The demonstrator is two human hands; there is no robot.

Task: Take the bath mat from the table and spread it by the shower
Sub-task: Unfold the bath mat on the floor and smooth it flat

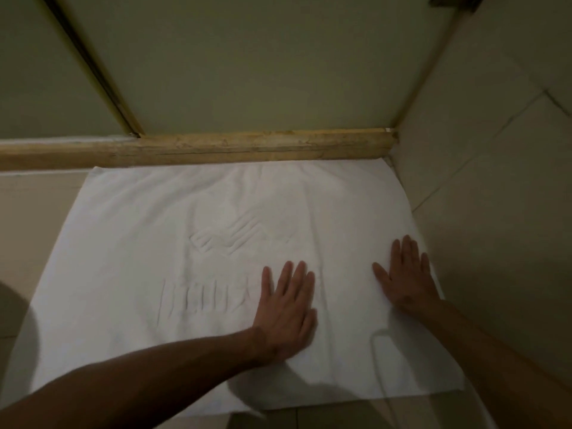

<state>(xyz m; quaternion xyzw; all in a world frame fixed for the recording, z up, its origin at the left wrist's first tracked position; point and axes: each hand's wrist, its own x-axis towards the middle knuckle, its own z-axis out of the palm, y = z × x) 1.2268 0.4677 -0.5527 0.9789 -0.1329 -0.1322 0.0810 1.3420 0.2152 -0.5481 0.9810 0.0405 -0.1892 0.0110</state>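
Fingers [298, 278] straight and slightly apart, the left hand [286, 311] and right hand [405, 275] are pressing the white bath mat [139, 243], which is lying flat on the floor [37, 205] against the shower threshold [247, 147].

Shower threshold [247, 147] ahead, wall [495, 181] right; floor [37, 212] left.

The only marking was on the white bath mat [130, 230]. An emblem [236, 239] was pressed into the pile near its middle (a diamond-like shape of slanted ribs). Below it ran a row of raised characters [204, 297]. The characters were white on white and blurred, so none could be read; they showed only as upright strokes and boxy forms. The left hand [288, 308] lay flat over the row's right end and hid that part.
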